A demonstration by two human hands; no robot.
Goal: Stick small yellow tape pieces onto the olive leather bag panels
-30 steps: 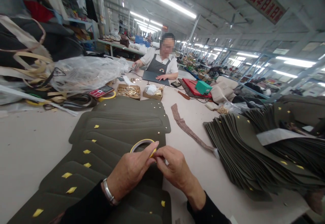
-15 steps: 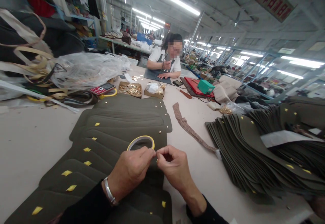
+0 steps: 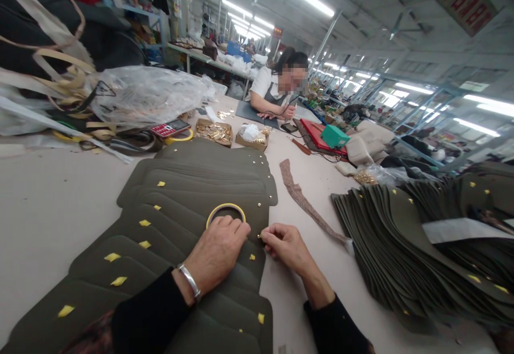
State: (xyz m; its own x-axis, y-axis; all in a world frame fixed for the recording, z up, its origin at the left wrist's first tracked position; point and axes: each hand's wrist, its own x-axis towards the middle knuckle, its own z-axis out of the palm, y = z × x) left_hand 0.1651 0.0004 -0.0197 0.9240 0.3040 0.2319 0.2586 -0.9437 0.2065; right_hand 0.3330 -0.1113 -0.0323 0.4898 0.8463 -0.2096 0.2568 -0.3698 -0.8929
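Note:
My left hand (image 3: pixel 219 249), with a silver bracelet at the wrist, is closed around a roll of yellow tape (image 3: pixel 209 216). It is held over overlapping dark olive panels (image 3: pixel 193 185), which carry small yellow tape pieces (image 3: pixel 119 281) and gold studs (image 3: pixel 259 204) near the right edge. Beside that edge my right hand (image 3: pixel 286 244) has thumb and forefinger pinched together. A tiny yellow or gold bit shows at its fingertips; whether it is tape or a stud I cannot tell.
On the right lies a thick fanned stack of olive panels (image 3: pixel 373 247). A brown strip (image 3: pixel 309 204) lies between. Farther back are boxes of gold hardware (image 3: pixel 214 132), a red calculator (image 3: pixel 170 128) and plastic bags (image 3: pixel 148 94). A co-worker (image 3: pixel 265 94) leans over the table's far end.
My hands were together at the tape roll and are now apart. The right one has moved to the panel edge. The co-worker's raised hand has come down; the view has shifted slightly.

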